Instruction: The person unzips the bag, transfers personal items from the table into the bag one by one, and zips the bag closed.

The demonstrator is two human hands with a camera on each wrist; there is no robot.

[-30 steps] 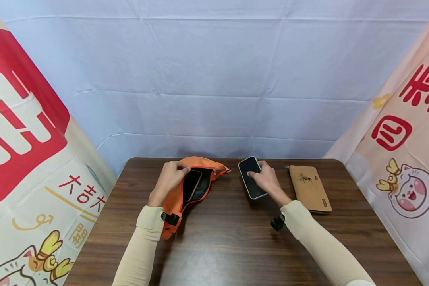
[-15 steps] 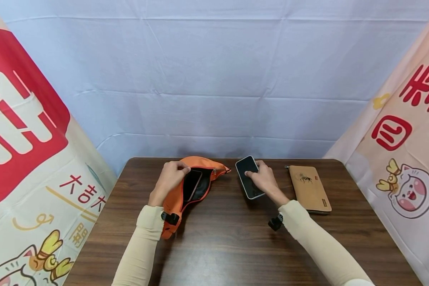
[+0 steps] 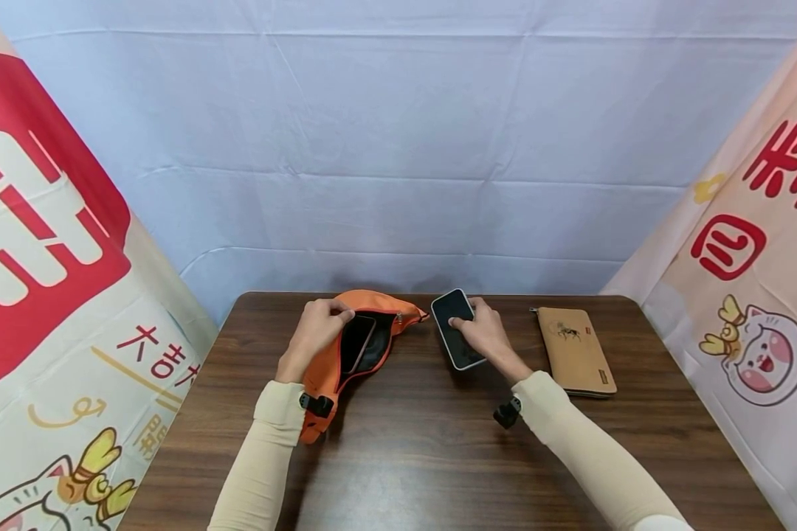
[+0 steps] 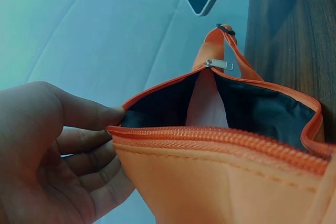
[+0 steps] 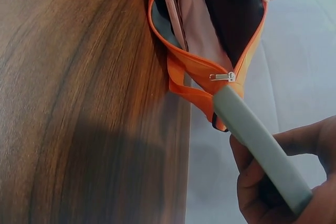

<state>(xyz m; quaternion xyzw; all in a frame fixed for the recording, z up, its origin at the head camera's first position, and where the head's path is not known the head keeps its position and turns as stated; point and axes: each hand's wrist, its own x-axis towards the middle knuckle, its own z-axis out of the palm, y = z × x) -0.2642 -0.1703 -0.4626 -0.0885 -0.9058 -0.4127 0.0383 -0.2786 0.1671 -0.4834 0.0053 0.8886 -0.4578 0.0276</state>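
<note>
An orange waist bag (image 3: 375, 301) lies unzipped on the left of the table, its dark lining showing. My left hand (image 3: 314, 328) pinches the edge of its mouth between thumb and fingers, as the left wrist view shows. A dark-screened phone (image 3: 354, 345) with a pinkish edge sits inside the bag. To the right of the bag, my right hand (image 3: 486, 333) grips a second phone (image 3: 448, 304), with a black screen and pale frame, thumb across the screen. In the right wrist view that phone (image 5: 260, 148) appears edge-on, near the bag's zipper pull (image 5: 222, 77).
A tan zip pouch (image 3: 578, 361) with a small dark print lies at the right of the wooden table (image 3: 412, 457). White cloth (image 3: 398, 147) hangs behind the table's back edge, and printed banners (image 3: 757, 310) flank both sides.
My right hand has moved a little to the left with the phone, closer to the waist bag. My left hand keeps its place at the bag's edge.
</note>
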